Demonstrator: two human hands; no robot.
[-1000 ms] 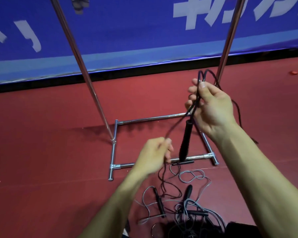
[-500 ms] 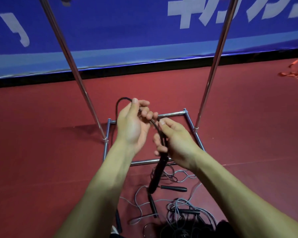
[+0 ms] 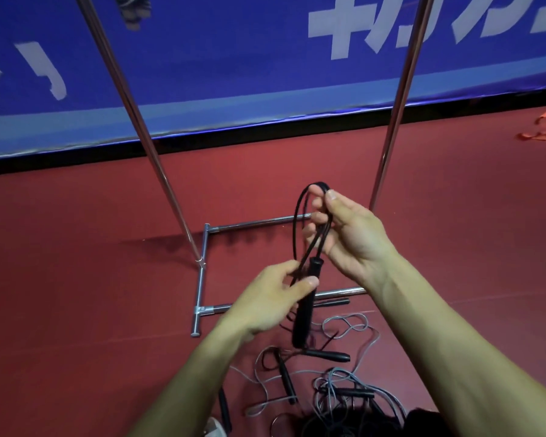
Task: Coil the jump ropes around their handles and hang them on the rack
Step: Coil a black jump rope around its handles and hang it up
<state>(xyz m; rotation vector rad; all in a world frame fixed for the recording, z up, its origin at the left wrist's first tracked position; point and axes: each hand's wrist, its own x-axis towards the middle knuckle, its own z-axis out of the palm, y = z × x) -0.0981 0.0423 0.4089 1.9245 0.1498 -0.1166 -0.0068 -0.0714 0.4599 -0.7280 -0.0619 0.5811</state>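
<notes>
Holding black jump rope (image 3: 295,217) mid-air over floor (image 3: 76,279) by rack (image 3: 200,279) base: right hand (image 3: 350,238) fingers pinch loops, left hand (image 3: 271,298) grips cord at handle (image 3: 305,312). Slack pinch likely lets loops spring loose.

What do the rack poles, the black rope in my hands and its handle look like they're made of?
Rack poles: likely steel, polished or chromed, given the bright mirror-like streaks. Rope: thin, smooth black cord, probably PVC or rubber-coated; it holds springy loops. Handle: matte black, possibly plastic or foam; no shine, texture too blurred to tell.
</notes>
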